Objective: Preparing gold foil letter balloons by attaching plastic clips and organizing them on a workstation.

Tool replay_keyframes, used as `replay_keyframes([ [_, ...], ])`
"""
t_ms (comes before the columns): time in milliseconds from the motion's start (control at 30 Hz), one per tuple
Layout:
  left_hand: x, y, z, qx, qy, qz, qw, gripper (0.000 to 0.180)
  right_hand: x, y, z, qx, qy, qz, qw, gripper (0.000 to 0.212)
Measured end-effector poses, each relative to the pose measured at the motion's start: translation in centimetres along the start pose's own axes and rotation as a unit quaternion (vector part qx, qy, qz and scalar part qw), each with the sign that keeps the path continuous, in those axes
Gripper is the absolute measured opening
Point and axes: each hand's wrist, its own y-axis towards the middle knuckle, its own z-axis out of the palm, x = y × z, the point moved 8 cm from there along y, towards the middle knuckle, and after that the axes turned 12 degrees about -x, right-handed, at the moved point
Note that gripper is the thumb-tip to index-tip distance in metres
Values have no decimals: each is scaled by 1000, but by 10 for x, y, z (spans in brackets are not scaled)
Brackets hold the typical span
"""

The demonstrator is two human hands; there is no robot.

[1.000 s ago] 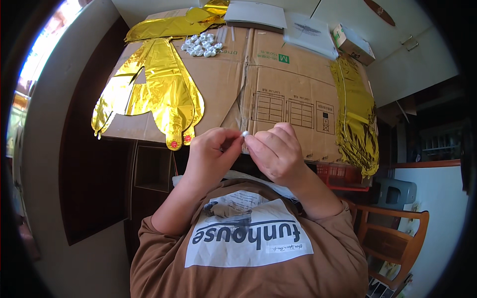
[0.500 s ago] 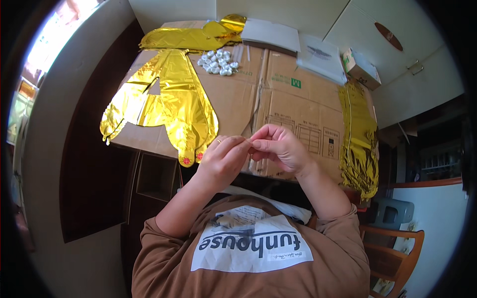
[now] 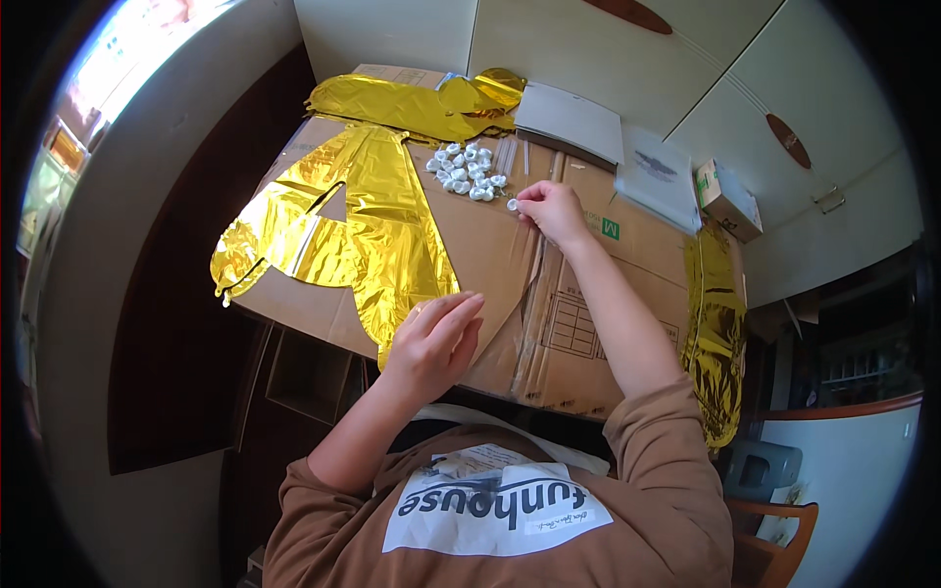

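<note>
My right hand point(image 3: 551, 211) is reached out over the cardboard, its thumb and fingers pinching a small white disc-like piece point(image 3: 513, 205). Just left of it lies a pile of small white pieces point(image 3: 469, 171), apparently of the same sort. Closer to my body, my left hand point(image 3: 436, 338) hovers with loosely bent fingers and nothing visible in them. It partly covers the lower right leg of a gold foil letter balloon point(image 3: 377, 220) shaped like an A, which lies flat on the left.
Cardboard point(image 3: 500, 250) covers the table. More gold foil point(image 3: 392, 106) lies along the far edge, beside a white-topped box point(image 3: 569, 122) and a clear flat packet point(image 3: 659, 184). A small carton point(image 3: 728, 201) stands at the far right, above hanging gold fringe point(image 3: 714, 328). Cabinets point(image 3: 706, 88) rise behind.
My hands have parted. The right one has moved forward to beside the white pile, carrying a white piece; the left has dropped slightly back. The whole view has shifted a little.
</note>
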Motion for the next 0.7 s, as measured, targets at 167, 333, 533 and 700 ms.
replay_keyframes([
  [167,-2,-6,-27,-18,-8,-26,999,24,5,28,18,-29,-152,-72,985,14],
  [333,-7,-11,-43,-32,-17,-29,999,23,10,40,26,-41,-188,-75,979,16],
  [533,-16,-14,-56,-37,-28,-48,998,21,0,42,24,-32,-111,-101,988,22],
  [700,-10,-34,-78,-26,-23,-69,997,22,37,-40,-36,-103,-38,-196,974,28],
])
